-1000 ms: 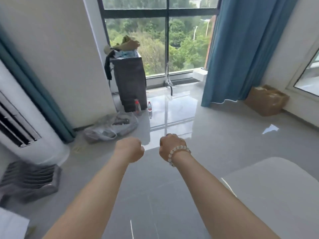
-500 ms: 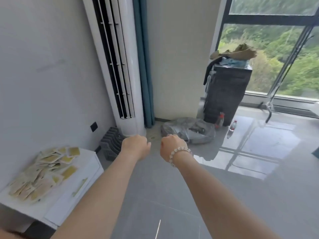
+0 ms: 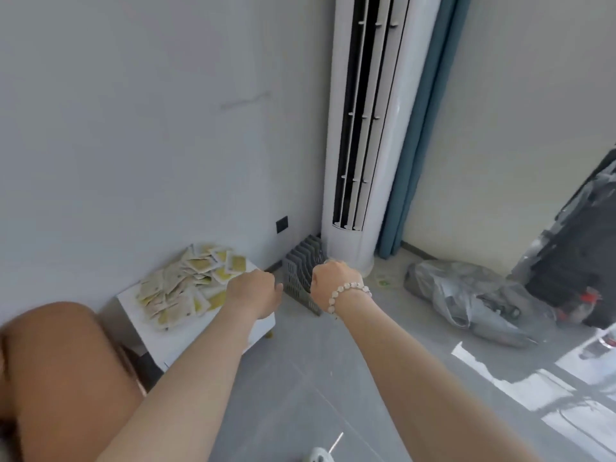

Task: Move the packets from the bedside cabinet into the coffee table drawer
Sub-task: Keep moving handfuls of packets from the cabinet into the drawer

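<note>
Head view: packets (image 3: pixel 186 288) in loose overlapping heap on top of white bedside cabinet (image 3: pixel 256 333), by wall. Left hand (image 3: pixel 255 295) over cabinet's edge, just beside heap, fingers curled, empty. Right hand (image 3: pixel 333 281) also fisted, empty, over floor. Packets look thin, light, floppy, probably slick. Best to pinch several flat at edges. Drawer out of view.

Pale grey wall (image 3: pixel 150 128) on the left, with a black socket (image 3: pixel 281 224) low down. In the corner stands a tall white air conditioner (image 3: pixel 363 128), a blue curtain (image 3: pixel 413 161) just beside it. A grey slatted rack (image 3: pixel 300 271) sits at its foot, next to the white bedside cabinet (image 3: pixel 173 345) against the wall. The grey tiled floor (image 3: pixel 300 378) runs right to a crumpled grey plastic bag (image 3: pixel 466 301), and bright daylight patches (image 3: pixel 550 395) gleam on the tiles.
</note>
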